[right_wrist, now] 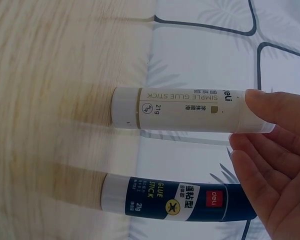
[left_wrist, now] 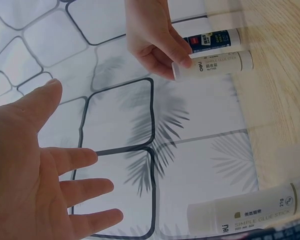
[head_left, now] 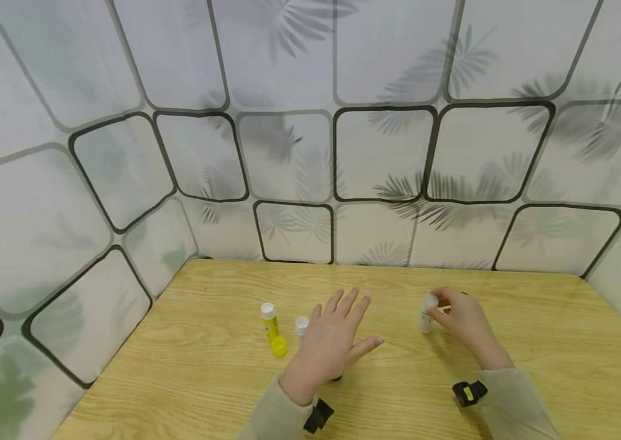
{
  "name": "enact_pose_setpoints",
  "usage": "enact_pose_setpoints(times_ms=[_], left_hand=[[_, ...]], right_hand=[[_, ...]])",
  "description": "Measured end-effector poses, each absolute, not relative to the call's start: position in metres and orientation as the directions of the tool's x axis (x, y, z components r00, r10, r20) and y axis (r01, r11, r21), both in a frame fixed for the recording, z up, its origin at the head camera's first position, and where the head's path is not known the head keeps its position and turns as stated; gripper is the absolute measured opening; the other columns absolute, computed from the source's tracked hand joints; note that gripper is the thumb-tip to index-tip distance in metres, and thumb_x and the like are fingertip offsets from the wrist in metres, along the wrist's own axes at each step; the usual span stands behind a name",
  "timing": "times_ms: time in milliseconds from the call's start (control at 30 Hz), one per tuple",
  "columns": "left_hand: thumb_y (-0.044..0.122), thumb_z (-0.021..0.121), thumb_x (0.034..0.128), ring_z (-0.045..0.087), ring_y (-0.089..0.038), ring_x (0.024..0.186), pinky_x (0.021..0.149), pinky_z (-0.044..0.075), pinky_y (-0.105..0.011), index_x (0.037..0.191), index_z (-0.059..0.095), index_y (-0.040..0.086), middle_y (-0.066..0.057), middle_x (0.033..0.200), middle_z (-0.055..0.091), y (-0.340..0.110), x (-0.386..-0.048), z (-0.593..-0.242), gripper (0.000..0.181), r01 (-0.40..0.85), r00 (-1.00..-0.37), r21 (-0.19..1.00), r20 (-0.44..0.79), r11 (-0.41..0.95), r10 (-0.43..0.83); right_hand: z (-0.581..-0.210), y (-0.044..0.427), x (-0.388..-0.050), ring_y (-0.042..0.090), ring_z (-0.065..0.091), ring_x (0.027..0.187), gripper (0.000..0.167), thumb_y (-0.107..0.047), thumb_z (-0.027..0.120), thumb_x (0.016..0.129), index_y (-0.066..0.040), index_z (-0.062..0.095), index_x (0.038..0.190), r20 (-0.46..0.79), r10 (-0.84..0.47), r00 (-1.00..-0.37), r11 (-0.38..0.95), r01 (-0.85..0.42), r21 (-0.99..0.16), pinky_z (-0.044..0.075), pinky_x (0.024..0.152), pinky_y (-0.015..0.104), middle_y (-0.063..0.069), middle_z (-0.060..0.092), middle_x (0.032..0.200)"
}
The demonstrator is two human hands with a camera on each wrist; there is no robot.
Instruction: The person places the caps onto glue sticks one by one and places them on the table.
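My right hand (head_left: 461,321) pinches the capped top of a white glue stick (right_wrist: 177,109), which stands upright on the table. Beside it is a dark blue glue stick (right_wrist: 177,199), close to the same fingers and mostly hidden by the hand in the head view. My left hand (head_left: 328,339) is spread with straight fingers and holds nothing. Another white glue stick (left_wrist: 250,207) stands by the left hand, largely covered by it in the head view; only its top (head_left: 302,324) shows there. A dark blue item at the left wrist view's lower right corner is only partly visible.
Left of the left hand, a yellow glue stick (head_left: 269,321) with a white end stands on the wooden table (head_left: 195,366), with a yellow cap (head_left: 279,346) in front of it. A patterned curtain (head_left: 294,153) borders the table's back and sides.
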State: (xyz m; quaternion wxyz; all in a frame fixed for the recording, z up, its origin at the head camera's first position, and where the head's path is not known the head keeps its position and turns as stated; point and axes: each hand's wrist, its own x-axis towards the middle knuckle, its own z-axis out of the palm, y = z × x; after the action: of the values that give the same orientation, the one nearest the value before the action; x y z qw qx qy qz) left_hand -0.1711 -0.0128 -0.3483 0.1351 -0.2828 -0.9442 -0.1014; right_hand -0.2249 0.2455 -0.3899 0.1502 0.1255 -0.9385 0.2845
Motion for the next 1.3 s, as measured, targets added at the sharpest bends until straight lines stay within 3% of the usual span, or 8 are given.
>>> enact_pose_setpoints(times_ms=[400,1033,1300], left_hand=[[0.062,0.024,0.0848,0.026,-0.029,0.127,0.089,0.033,-0.055,0.138,0.032,0.018,-0.007,0.141,0.028,-0.0129,-0.1707,-0.3480,0.070,0.561,-0.803,0.111,0.314,0.820,0.507],[0.057,0.038,0.0861,0.027,-0.029,0.126,0.089,0.033,-0.054,0.137,0.034,0.017,-0.007,0.139,0.031,-0.0120,-0.1701,-0.3497,0.065,0.567,-0.800,0.111,0.310,0.816,0.513],[0.061,0.027,0.0854,0.028,-0.028,0.126,0.089,0.033,-0.053,0.136,0.035,0.016,-0.007,0.139,0.031,-0.0120,-0.1705,-0.3506,0.069,0.571,-0.796,0.102,0.312,0.815,0.519]], right_hand=[[-0.3888,0.2446,-0.2253,0.032,0.057,0.084,0.034,-0.005,0.065,0.078,0.008,0.055,0.108,0.337,-0.150,-0.930,0.812,-0.310,-0.494,0.048,0.068,0.041,0.020,0.060,0.094],[-0.3862,0.2431,-0.2245,0.033,0.057,0.084,0.031,-0.003,0.065,0.078,0.009,0.057,0.105,0.393,-0.153,-0.907,0.816,-0.340,-0.468,0.047,0.070,0.043,0.022,0.059,0.096],[-0.3870,0.2441,-0.2245,0.035,0.056,0.087,0.030,-0.003,0.064,0.079,0.009,0.057,0.105,0.390,-0.150,-0.909,0.821,-0.334,-0.463,0.047,0.070,0.043,0.023,0.058,0.098]])
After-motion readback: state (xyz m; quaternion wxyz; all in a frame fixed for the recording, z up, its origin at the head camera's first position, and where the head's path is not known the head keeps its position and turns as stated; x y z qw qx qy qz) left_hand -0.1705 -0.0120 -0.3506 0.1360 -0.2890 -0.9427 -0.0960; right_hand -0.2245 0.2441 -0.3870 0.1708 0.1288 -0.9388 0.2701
